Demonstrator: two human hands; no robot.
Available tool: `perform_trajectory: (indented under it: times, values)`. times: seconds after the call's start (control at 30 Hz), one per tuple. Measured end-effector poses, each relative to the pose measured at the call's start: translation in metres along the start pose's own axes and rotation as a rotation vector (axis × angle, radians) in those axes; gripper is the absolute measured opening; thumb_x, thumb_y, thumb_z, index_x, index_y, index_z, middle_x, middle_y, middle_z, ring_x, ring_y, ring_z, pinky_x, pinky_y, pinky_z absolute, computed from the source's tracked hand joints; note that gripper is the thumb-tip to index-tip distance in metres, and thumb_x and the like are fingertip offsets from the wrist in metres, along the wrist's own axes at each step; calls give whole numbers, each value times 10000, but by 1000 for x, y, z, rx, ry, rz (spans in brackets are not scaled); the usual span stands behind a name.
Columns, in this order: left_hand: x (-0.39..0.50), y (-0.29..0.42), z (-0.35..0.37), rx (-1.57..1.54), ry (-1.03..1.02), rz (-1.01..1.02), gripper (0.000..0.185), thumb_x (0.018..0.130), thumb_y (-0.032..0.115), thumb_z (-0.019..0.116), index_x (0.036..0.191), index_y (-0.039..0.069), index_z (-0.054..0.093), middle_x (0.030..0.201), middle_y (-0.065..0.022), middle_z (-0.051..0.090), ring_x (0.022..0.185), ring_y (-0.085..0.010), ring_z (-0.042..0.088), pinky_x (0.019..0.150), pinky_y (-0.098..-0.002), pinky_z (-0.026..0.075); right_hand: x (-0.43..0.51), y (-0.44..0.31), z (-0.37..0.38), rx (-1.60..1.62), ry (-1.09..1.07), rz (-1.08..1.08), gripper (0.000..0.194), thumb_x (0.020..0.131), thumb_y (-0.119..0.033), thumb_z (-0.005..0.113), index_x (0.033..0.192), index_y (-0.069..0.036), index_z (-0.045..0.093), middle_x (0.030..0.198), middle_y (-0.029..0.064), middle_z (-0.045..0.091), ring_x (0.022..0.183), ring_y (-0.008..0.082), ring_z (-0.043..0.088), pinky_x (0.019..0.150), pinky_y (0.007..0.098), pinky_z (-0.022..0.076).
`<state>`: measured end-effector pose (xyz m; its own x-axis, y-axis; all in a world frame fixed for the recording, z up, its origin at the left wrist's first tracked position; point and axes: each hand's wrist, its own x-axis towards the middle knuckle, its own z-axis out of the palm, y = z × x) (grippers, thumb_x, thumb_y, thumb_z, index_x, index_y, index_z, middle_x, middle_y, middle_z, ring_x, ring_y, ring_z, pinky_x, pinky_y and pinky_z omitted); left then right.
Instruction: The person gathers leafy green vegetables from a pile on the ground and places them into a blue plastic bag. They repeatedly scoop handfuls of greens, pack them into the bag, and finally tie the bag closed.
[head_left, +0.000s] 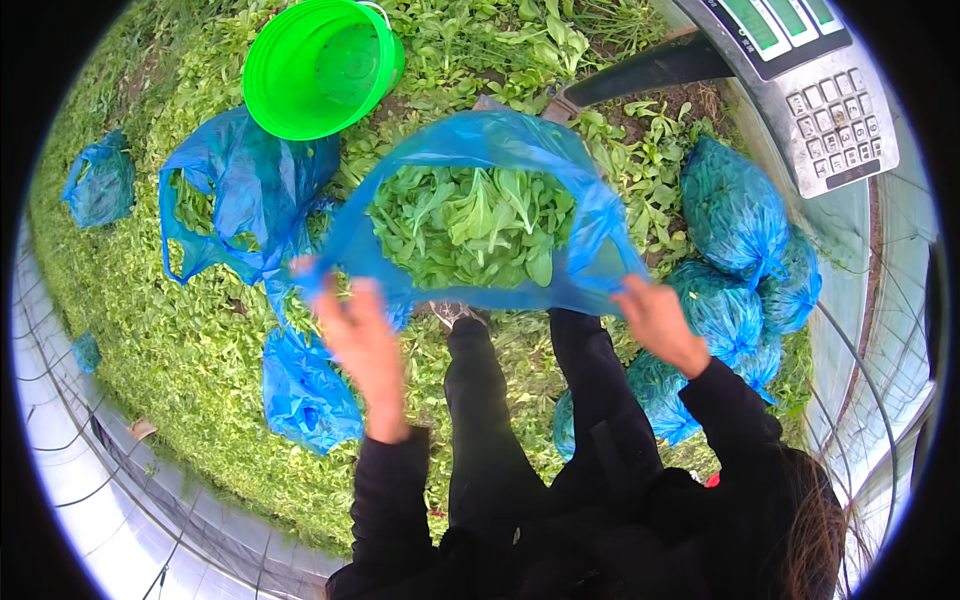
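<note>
Between my two hands is a blue plastic bag (480, 142), its mouth spread wide. Leafy greens (480, 225) fill the inside of it. My right hand (656, 319) grips the bag's edge on the right, near the handle. On the left side, my left hand (360, 337) is blurred at the opposite edge; its fingertips touch the plastic, and how firmly they hold it is unclear. Part of a scale's platform (562, 109) shows behind the bag, which hides whatever it rests on.
A bright green bucket (322, 75) stands at the upper left beside an open blue bag (255, 180) of greens. The scale's keypad display (817, 82) rises at the upper right. Several tied bags (727, 210) are piled on the right, near the plastic greenhouse wall (840, 300).
</note>
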<state>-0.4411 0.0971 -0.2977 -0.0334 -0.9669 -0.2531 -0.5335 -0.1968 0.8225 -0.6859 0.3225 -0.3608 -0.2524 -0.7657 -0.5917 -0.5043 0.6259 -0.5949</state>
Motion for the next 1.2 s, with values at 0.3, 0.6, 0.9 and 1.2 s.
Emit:
perform_trajectory:
  times: [0.3,0.6,0.9,1.2]
  values:
    - [-14,-20,-5,531,-104,544,582,1013,210,551,1517,-9,358,1451,-149,512,1264,-261,513,1041,-414,417,-5,-58,-44,885,154,-43,93,904,-28,562,833,-20,622,789,91,647,786,198,598,771,338,486]
    - [-19,-25,-10,356,-21,150,608,1004,102,542,1519,-69,268,1513,-286,377,1369,-357,426,1108,-411,376,-18,-21,-56,835,-106,-94,192,1034,-150,511,906,-46,609,758,45,630,669,97,564,626,278,465]
    - [-24,-27,-10,306,-552,-156,232,987,85,585,1164,-54,642,1051,-173,717,908,-244,706,800,-323,542,-4,1,-60,437,751,0,346,935,-2,609,1263,-6,500,1196,97,573,1101,199,559,975,355,454]
    - [84,-9,175,967,-393,1131,620,830,51,621,1424,173,494,1532,-230,368,1322,-458,441,1070,-505,414,85,-52,42,-524,268,-357,535,855,-299,737,1261,-12,537,1204,182,635,1140,356,598,959,462,464]
